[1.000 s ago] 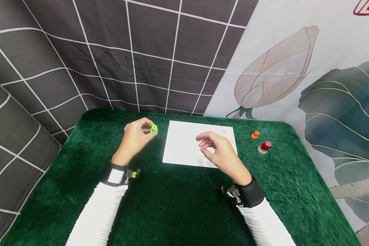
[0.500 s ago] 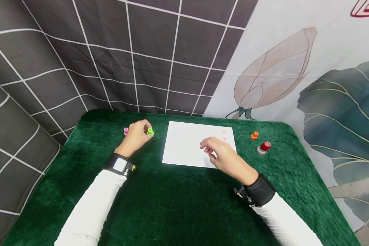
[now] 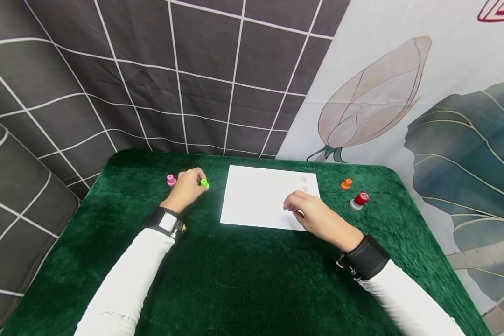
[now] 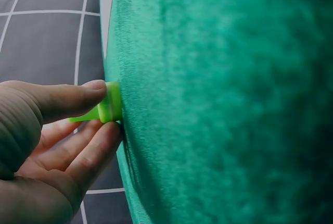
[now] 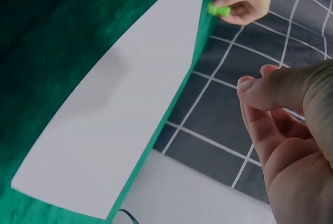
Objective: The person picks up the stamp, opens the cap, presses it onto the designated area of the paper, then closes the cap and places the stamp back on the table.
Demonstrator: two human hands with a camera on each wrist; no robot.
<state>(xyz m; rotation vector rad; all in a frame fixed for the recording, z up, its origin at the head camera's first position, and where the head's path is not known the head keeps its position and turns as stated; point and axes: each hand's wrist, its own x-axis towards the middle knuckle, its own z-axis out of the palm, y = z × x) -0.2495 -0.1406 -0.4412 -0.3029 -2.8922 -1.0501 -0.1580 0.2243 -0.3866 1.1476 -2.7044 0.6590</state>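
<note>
Bench [image 3: 235, 280], green-topped, spreads before us, bearing white paper [image 3: 248, 203]. We hold our right hand [image 3: 315, 212] above the paper, thumb close to loosely curled fingers; our left hand [image 3: 185, 186] pinches a light-green piece [image 3: 204, 183] between thumb and fingers at the bench surface, left of the paper.

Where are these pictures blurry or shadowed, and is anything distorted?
Left wrist view: green cloth blurred towards the right, shadow near the left hand; right wrist view: soft shadow on the white paper; head view: gridded backdrop lines bowed, lens or folds unclear.
</note>
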